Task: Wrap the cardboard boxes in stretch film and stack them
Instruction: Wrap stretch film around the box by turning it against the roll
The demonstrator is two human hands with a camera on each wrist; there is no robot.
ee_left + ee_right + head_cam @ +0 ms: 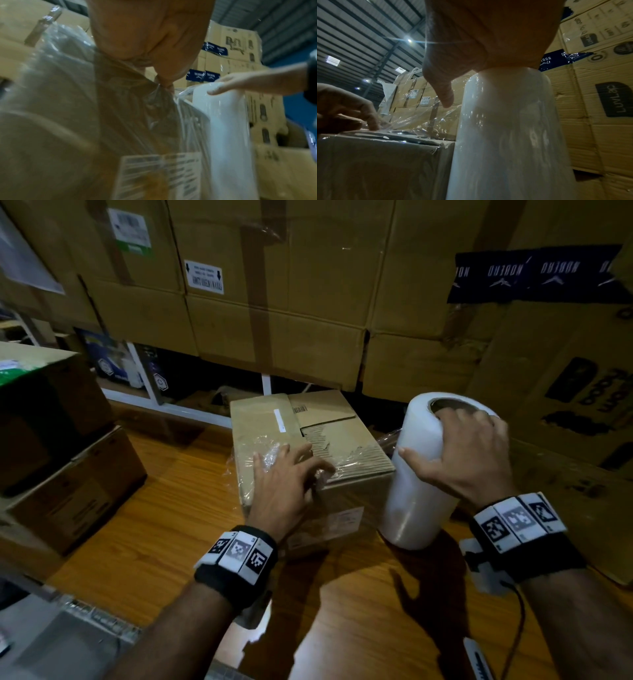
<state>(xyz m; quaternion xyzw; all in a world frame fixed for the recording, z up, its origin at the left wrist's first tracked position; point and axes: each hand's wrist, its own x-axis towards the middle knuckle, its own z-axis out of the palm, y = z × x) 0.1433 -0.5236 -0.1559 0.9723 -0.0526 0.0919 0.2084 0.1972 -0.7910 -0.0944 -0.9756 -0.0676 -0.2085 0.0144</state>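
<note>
A small cardboard box (274,426) stands on the wooden table (164,525), its top flap torn to bare corrugation. Clear stretch film (263,455) covers its near top and front face. My left hand (284,470) lies spread on the box top and presses the film end down with straight fingers. Upright at the box's right corner stands a white stretch film roll (414,491), and my right hand (459,450) grips its top end, fingers in the core, thumb on the side. In the right wrist view a film sheet (423,121) runs from the roll (508,135) to the box (382,162).
Large stacked cartons (274,302) form a wall behind and to the right, some with dark blue tape (534,273). Two brown boxes (68,481) are stacked at the table's left. Bare table surface lies in front of me, between my forearms.
</note>
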